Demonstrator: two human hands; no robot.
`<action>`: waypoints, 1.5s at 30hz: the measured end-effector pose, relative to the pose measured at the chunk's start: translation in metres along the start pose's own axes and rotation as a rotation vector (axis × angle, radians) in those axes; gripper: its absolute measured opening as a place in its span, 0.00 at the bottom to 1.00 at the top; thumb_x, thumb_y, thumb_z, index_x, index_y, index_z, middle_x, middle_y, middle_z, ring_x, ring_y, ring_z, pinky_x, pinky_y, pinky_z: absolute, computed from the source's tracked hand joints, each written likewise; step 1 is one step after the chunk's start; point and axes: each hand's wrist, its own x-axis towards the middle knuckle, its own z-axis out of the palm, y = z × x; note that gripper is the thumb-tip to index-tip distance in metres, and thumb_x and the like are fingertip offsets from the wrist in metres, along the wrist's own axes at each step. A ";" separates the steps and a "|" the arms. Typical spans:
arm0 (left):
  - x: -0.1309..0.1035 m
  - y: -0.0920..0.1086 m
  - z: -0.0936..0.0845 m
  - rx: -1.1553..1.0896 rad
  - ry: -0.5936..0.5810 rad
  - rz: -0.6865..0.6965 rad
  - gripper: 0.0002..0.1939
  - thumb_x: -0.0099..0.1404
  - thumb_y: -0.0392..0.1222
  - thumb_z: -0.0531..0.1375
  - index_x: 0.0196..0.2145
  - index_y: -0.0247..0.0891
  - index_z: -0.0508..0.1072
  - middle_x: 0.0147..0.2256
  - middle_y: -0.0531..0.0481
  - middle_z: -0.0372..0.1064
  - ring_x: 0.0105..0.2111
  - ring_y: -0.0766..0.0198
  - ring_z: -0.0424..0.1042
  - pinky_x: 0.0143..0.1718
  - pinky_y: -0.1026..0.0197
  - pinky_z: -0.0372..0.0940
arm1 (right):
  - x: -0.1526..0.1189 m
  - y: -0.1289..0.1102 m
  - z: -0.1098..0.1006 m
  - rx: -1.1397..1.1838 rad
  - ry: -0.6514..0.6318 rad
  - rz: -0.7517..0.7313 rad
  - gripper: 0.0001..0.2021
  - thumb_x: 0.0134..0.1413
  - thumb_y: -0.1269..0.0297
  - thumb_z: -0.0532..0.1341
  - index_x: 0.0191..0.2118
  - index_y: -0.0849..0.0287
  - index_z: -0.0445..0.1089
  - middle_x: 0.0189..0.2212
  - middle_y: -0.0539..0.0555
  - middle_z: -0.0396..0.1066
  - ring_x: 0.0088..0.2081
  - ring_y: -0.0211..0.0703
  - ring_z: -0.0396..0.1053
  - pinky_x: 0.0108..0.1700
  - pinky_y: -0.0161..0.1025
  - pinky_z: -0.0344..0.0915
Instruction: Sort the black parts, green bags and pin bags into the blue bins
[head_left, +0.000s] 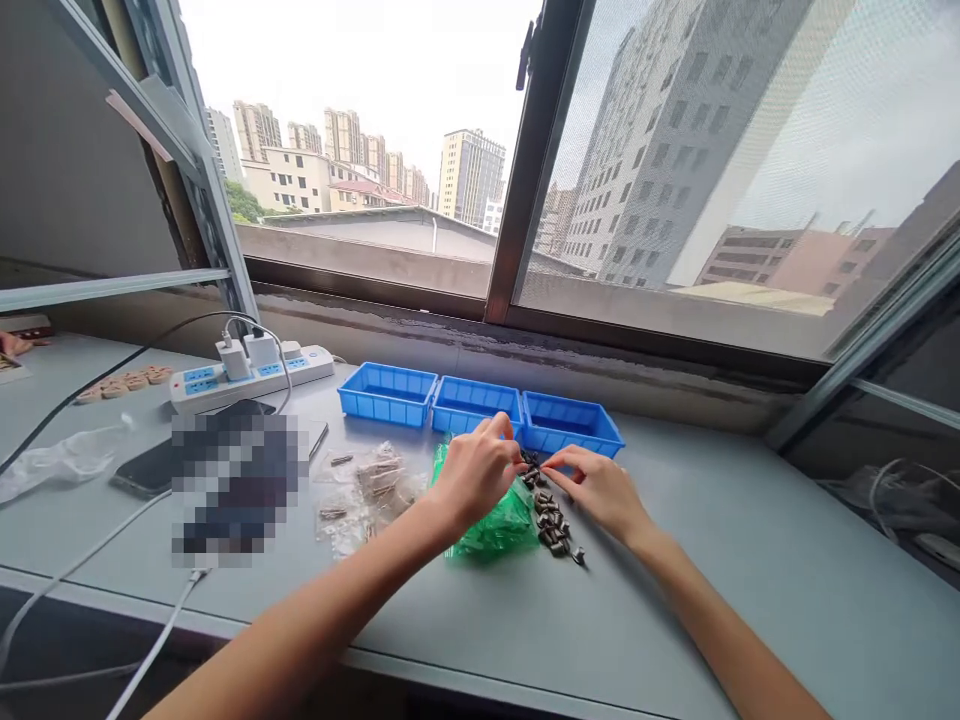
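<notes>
The left forearm (322, 615) and right forearm (709, 602) are showing bare along their visible length (each is tapering smoothly forward); the left hand (478, 468) and right hand (604, 496) are likewise appearing uncovered, slim in outline.

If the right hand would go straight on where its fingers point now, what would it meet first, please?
The right hand would probably meet the small dark pieces first, at the end farther from the person. It looks very close to them, perhaps touching; depth is unclear.

dull metal parts (551, 522), glossy plastic bag (491, 535), smooth plastic bins (453, 419)
</notes>
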 end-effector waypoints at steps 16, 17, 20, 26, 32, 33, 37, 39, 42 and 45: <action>0.000 -0.007 0.002 0.022 0.074 -0.046 0.09 0.66 0.42 0.58 0.32 0.40 0.77 0.37 0.50 0.69 0.35 0.64 0.71 0.33 0.64 0.66 | 0.001 -0.010 -0.004 -0.055 -0.048 0.025 0.12 0.53 0.55 0.57 0.28 0.51 0.75 0.31 0.48 0.78 0.28 0.45 0.72 0.31 0.39 0.61; 0.000 -0.008 0.003 0.022 0.078 -0.055 0.10 0.66 0.42 0.58 0.31 0.39 0.77 0.37 0.49 0.70 0.35 0.63 0.71 0.32 0.64 0.66 | 0.001 -0.010 -0.004 -0.056 -0.049 0.020 0.12 0.54 0.56 0.56 0.28 0.51 0.75 0.32 0.48 0.79 0.29 0.45 0.72 0.31 0.39 0.61; 0.000 -0.011 0.006 0.023 0.087 -0.081 0.12 0.66 0.41 0.57 0.28 0.38 0.76 0.34 0.50 0.70 0.33 0.64 0.71 0.31 0.64 0.65 | 0.001 -0.009 -0.005 -0.045 -0.039 0.001 0.12 0.53 0.57 0.56 0.28 0.50 0.76 0.32 0.48 0.79 0.30 0.46 0.73 0.31 0.39 0.62; 0.000 -0.015 0.008 0.022 0.098 -0.101 0.11 0.67 0.40 0.56 0.29 0.39 0.76 0.37 0.51 0.70 0.31 0.66 0.71 0.32 0.64 0.65 | 0.001 -0.002 0.000 0.049 0.005 -0.032 0.11 0.51 0.56 0.57 0.30 0.48 0.77 0.31 0.48 0.79 0.25 0.45 0.71 0.29 0.39 0.63; 0.003 -0.024 0.006 0.016 0.096 -0.125 0.05 0.64 0.36 0.59 0.35 0.42 0.76 0.39 0.53 0.69 0.32 0.65 0.73 0.31 0.65 0.65 | 0.003 0.000 0.007 0.110 -0.051 -0.001 0.09 0.49 0.57 0.59 0.30 0.47 0.78 0.30 0.47 0.79 0.27 0.45 0.72 0.31 0.38 0.64; 0.003 -0.025 0.006 0.015 0.099 -0.131 0.05 0.64 0.35 0.59 0.35 0.42 0.76 0.40 0.53 0.69 0.33 0.65 0.74 0.31 0.65 0.65 | 0.003 0.000 0.008 0.106 -0.064 0.010 0.09 0.49 0.58 0.59 0.30 0.47 0.78 0.30 0.47 0.79 0.28 0.45 0.73 0.32 0.38 0.64; 0.002 -0.025 0.006 0.007 0.122 -0.157 0.03 0.63 0.40 0.61 0.33 0.40 0.75 0.40 0.51 0.69 0.33 0.63 0.74 0.32 0.64 0.66 | 0.002 -0.002 0.011 0.089 -0.051 0.037 0.09 0.48 0.58 0.59 0.30 0.49 0.77 0.33 0.48 0.79 0.29 0.47 0.73 0.35 0.41 0.64; 0.001 -0.024 0.007 0.001 0.126 -0.160 0.04 0.64 0.41 0.61 0.33 0.40 0.75 0.40 0.51 0.69 0.33 0.64 0.74 0.32 0.63 0.66 | 0.002 -0.002 0.012 0.097 -0.048 0.044 0.09 0.48 0.59 0.59 0.30 0.49 0.77 0.33 0.48 0.79 0.29 0.47 0.73 0.35 0.42 0.64; 0.001 -0.024 0.009 -0.008 0.115 -0.161 0.03 0.64 0.38 0.61 0.33 0.41 0.76 0.40 0.52 0.70 0.34 0.64 0.74 0.33 0.64 0.66 | 0.002 -0.002 0.013 0.123 -0.042 0.044 0.09 0.46 0.60 0.59 0.30 0.50 0.78 0.31 0.49 0.79 0.31 0.48 0.74 0.34 0.41 0.64; 0.001 -0.025 0.009 -0.012 0.109 -0.178 0.07 0.65 0.33 0.58 0.36 0.41 0.76 0.39 0.52 0.71 0.36 0.63 0.74 0.34 0.65 0.66 | 0.003 0.000 0.012 0.188 -0.039 0.050 0.08 0.44 0.61 0.60 0.28 0.51 0.77 0.30 0.50 0.79 0.32 0.49 0.74 0.33 0.40 0.64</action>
